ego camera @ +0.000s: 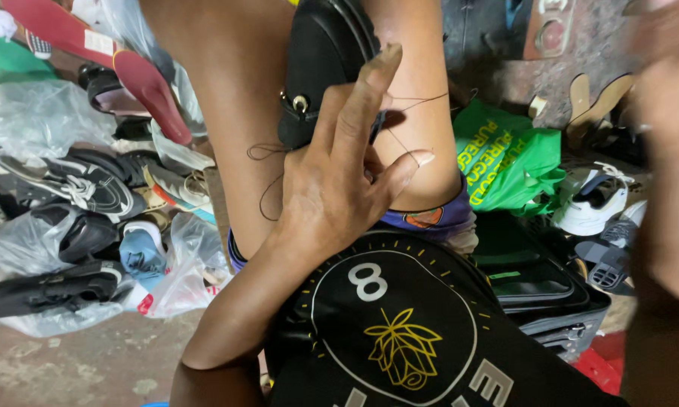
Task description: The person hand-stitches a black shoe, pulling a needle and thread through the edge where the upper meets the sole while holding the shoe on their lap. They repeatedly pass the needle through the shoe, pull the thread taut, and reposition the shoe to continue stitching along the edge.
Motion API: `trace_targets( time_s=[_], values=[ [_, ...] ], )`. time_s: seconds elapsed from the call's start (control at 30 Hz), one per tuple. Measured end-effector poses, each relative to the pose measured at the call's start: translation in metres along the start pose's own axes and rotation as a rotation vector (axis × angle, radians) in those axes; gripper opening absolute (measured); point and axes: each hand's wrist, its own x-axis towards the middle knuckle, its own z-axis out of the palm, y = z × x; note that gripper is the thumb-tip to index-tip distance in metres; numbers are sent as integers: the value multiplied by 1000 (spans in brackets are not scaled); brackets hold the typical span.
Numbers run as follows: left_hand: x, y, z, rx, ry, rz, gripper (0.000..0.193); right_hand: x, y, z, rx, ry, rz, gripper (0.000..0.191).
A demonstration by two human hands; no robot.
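Note:
A black shoe (pixel 321 68) is wedged upright between my bare knees. My left hand (pixel 339 181) lies against its lower part, with the index finger stretched up along the shoe and the thumb out to the right. A thin dark thread (pixel 419 102) runs from the shoe across my thumb and off to the right, and its slack loops on my left thigh (pixel 264 154). My right hand (pixel 675 105) is raised close to the camera at the right edge. It is too blurred to show its fingers or what it holds.
Shoes, sandals and red insoles (pixel 140 83) in clear plastic bags are piled on the floor at the left. A green bag (pixel 505 162), a white sneaker (pixel 592 207) and a dark suitcase (pixel 539 290) are at the right. Bare concrete floor (pixel 76 362) shows at the bottom left.

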Motion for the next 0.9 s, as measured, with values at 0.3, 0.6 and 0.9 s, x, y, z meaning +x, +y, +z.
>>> trace_targets(
  time_s=[0.3, 0.6, 0.9],
  values=[
    [-12, -5, -7, 131, 138, 159, 67, -47, -87, 81, 583, -141, -221, 26],
    [-63, -37, -32, 559, 251, -84, 54, -31, -110, 68, 1279, -114, 42, 57],
    [-83, -68, -44, 103, 413, -207, 54, -37, -140, 103, 866, -98, -147, 77]
  ],
)
